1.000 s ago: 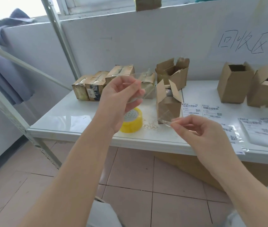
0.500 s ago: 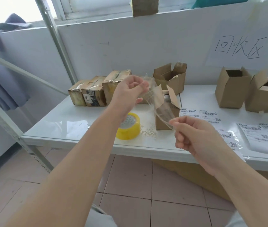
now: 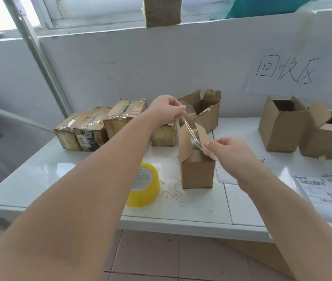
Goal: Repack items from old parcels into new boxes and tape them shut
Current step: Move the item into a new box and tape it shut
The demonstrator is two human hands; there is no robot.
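A strip of clear tape [image 3: 189, 130] stretches between my two hands above a small upright cardboard box [image 3: 197, 169] whose top flaps stand open. My left hand [image 3: 166, 109] pinches the strip's far upper end. Its near lower end is pinched by my right hand [image 3: 228, 149], just above the box's right side. A yellow roll of tape [image 3: 144, 185] lies flat on the white table [image 3: 59, 179], left of the box.
Several old taped parcels [image 3: 100, 128] line the back left of the table. An opened torn box [image 3: 203, 110] stands behind the small box. Two open boxes [image 3: 280, 124] sit at the right, with shipping labels [image 3: 323, 189] and crumbs near the front edge.
Both hands have carried the tape strip forward and down, from the air in front of the table to just over the open box.
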